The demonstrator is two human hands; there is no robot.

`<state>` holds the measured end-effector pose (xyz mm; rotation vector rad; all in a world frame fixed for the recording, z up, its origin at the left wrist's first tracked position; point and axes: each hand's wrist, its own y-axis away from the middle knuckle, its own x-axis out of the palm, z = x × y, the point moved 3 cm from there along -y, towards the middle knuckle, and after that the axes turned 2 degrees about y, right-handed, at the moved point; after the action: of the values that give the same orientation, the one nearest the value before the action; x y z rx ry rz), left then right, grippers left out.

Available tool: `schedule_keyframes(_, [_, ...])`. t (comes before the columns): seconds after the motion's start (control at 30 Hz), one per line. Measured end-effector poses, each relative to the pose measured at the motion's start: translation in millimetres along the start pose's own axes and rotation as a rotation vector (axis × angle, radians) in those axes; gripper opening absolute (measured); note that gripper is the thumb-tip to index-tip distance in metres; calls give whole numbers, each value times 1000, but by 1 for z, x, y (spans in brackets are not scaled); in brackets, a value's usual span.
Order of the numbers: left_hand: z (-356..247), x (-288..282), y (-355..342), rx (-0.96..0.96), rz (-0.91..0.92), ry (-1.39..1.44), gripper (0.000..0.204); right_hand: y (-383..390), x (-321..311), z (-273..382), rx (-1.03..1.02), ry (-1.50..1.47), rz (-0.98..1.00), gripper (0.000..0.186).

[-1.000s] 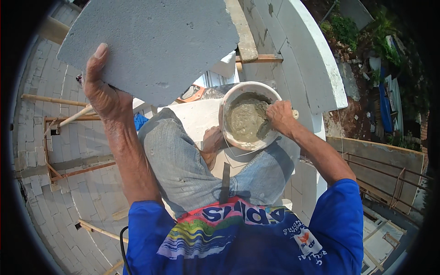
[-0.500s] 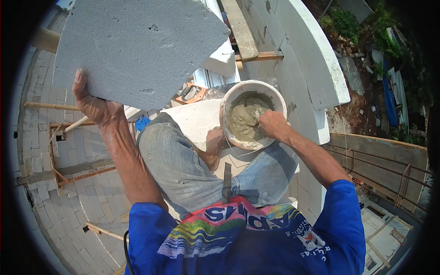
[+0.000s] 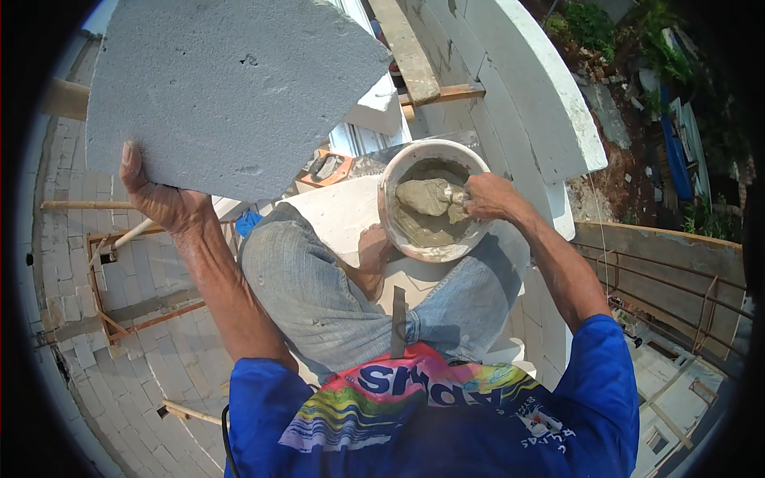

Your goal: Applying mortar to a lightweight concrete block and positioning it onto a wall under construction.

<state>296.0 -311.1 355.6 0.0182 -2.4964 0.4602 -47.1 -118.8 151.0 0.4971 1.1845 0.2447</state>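
My left hand (image 3: 169, 201) grips the lower left corner of a large grey lightweight concrete block (image 3: 231, 99). The thumb lies along its near face, and the other fingers are mostly hidden. My right hand (image 3: 492, 197) is closed round the handle of a trowel (image 3: 429, 197), whose blade is covered by a lump of wet mortar. That trowel is inside a pale round bucket (image 3: 387, 209), above more grey mortar (image 3: 438, 233). The bucket stands in front of me, beside my bent right leg and close to my bare foot (image 3: 373, 259).
A handsaw with an orange grip (image 3: 328, 169) lies left of the bucket. Along the right runs a pale block wall (image 3: 526, 95), with lower ground beyond it. A wooden plank (image 3: 406, 48) lies ahead. Wooden poles (image 3: 88, 205) and a block-paved surface far below are at left.
My right hand has drawn back to the right and slightly up, bringing the mortar-covered trowel into view above the mix. The block has shifted slightly left in view, still in my left hand.
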Motion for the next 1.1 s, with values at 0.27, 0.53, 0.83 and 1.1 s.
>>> schedule_keyframes(0.27, [11,5,-7,2,-6,43,60,39,2,-26,46,-498,33,36])
schedule_keyframes(0.53, [25,11,-12,-61,122,200,72,121,-69,-11,128,-465,-134,46])
schedule_keyframes(0.83, [52,35,-4,-148,223,416,77,228,-189,-2,142,-493,-416,51])
schedule_keyframes(1.1, [71,21,2,-232,122,568,79,245,-271,46,130,-454,-688,56])
